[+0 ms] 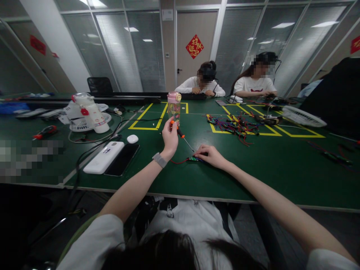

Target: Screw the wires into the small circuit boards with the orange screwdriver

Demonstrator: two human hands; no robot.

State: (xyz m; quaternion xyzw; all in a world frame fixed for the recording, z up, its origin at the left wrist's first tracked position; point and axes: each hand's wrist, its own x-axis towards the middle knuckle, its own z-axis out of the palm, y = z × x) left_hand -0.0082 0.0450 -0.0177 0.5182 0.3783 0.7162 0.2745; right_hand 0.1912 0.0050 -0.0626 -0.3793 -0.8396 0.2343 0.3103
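My left hand is closed around the handle of a screwdriver with an orange and black grip. Its thin metal shaft slants down to the right, and the tip comes close to the fingers of my right hand. Those fingers are pinched together just above the table, at the end of a small green circuit board. A red wire runs off the board to the left. What exactly lies between my right fingertips is hidden, though they appear to be on the board or its wires.
Left of my arm lie a white power bank, a black phone and a white earbud case. A pink-lidded bottle stands ahead. Wired boards are heaped to the right. A white fan sits left. Two people work across the table.
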